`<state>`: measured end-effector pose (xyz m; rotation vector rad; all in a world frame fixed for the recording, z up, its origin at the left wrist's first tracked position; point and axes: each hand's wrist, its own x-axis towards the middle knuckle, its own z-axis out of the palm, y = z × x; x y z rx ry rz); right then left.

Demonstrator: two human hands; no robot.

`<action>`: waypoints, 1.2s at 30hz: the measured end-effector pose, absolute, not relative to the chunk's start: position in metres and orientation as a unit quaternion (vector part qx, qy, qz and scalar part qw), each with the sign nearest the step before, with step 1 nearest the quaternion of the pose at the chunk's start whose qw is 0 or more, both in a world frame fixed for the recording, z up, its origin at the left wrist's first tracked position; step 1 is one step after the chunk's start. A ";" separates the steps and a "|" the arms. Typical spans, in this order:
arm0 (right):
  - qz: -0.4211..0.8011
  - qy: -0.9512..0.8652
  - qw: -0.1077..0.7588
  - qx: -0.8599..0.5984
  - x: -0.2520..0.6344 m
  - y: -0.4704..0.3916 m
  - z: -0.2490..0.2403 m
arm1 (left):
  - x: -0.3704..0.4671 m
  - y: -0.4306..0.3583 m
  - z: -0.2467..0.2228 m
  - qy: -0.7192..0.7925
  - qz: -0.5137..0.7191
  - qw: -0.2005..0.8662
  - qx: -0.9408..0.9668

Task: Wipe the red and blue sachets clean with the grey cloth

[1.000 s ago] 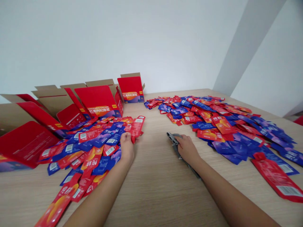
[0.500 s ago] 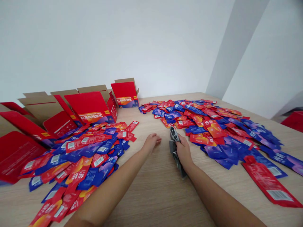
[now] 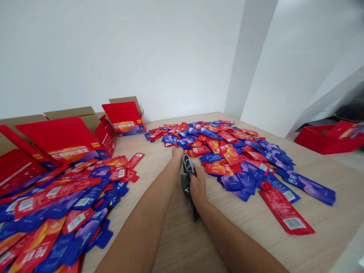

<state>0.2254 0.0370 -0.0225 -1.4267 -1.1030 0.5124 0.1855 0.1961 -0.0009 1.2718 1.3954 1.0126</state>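
Note:
In the head view my right hand [image 3: 198,185] grips a folded grey cloth [image 3: 187,185], held on edge above the wooden table, its layers showing at the top end. My left hand [image 3: 178,152] reaches out just beyond the cloth, beside its far top end. Its fingers are mostly hidden, so I cannot tell whether they touch the cloth. To the right of both hands spreads a heap of red and blue sachets [image 3: 230,153]. Another pile of the same sachets [image 3: 82,203] lies left of my left forearm.
Open red cartons [image 3: 65,138] stand along the left, with another red carton [image 3: 125,117] by the wall. A single red pouch [image 3: 286,208] lies at the right of the wooden table [image 3: 327,167]. A red bin [image 3: 327,138] with packets sits beyond the table's right edge.
My left hand has moved forward and closer to the cloth. The right hand keeps its grip on the cloth. The view has turned right, bringing the red bin further into sight.

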 end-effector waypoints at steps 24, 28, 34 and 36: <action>0.113 -0.793 0.375 -0.466 0.170 -0.018 -0.008 | 0.010 0.005 -0.005 0.534 0.315 0.631 0.465; 0.062 -0.838 0.240 -0.485 0.165 -0.020 -0.010 | 0.018 0.008 -0.008 0.531 0.320 0.608 0.495; 0.030 -0.766 0.217 -0.604 0.215 0.017 -0.017 | 0.012 0.007 -0.001 0.554 0.243 0.621 0.499; 0.028 -0.758 0.264 -0.595 0.217 0.013 -0.015 | 0.011 0.006 0.001 0.557 0.226 0.625 0.498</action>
